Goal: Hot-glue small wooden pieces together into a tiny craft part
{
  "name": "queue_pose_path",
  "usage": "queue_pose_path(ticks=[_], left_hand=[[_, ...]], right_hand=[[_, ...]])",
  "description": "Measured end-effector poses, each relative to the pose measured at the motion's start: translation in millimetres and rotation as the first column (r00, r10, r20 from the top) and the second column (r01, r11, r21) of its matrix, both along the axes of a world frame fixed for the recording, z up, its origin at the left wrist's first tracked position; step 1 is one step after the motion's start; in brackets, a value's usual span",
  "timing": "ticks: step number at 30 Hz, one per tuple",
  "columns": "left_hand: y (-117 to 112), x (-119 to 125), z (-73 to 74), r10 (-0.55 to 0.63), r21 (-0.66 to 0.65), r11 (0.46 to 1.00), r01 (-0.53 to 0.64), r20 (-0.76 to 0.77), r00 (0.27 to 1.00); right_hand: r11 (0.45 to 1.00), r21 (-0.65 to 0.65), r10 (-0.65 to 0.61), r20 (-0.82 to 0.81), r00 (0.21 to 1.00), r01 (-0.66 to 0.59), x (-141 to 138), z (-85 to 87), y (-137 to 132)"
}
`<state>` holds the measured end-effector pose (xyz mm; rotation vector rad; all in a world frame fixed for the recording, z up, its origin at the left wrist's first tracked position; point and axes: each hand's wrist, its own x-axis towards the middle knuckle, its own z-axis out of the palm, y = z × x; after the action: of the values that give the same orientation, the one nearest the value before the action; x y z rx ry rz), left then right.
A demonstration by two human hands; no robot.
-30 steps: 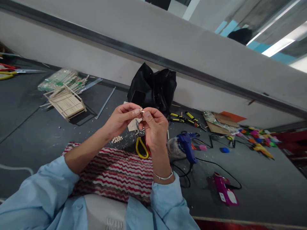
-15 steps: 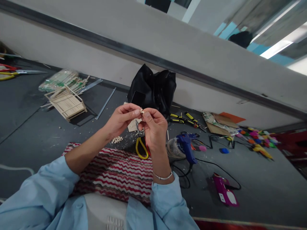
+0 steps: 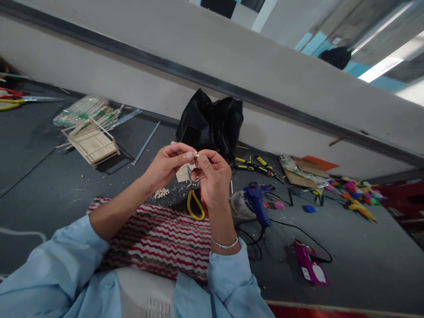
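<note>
Hands raised over cloth: I see left hand and right hand both pinching tiny wood bit between fingertips. Stick frame looks built; cut bits lie unused.

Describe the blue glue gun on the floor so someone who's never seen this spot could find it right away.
Start at the black bag against the wall, then drop down and right past the yellow-handled pliers. The blue glue gun lies there beside the right hand, the only solid blue tool, with a black cord trailing from it.

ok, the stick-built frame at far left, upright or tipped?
Tipped. The stick-built frame leans on the floor with one edge raised, its slatted face slanting toward the camera, beside a bagged bundle of sticks.
</note>
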<state>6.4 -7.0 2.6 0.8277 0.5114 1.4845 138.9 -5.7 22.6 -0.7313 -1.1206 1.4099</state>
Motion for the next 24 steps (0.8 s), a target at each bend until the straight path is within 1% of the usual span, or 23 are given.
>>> queue_pose_path(ticks=[17,24], left_hand=[[-0.3,-0.5,-0.1,0.014,0.0,1.0,-0.014,-0.025,1.0],[0.0,-0.7,-0.7,0.012,-0.002,1.0,-0.012,-0.026,1.0]], right_hand=[[1.0,0.005,0.013,0.013,1.0,-0.013,1.2,0.7,-0.6],[1.0,0.011,0.026,-0.01,1.0,-0.026,1.1,-0.4,0.7]])
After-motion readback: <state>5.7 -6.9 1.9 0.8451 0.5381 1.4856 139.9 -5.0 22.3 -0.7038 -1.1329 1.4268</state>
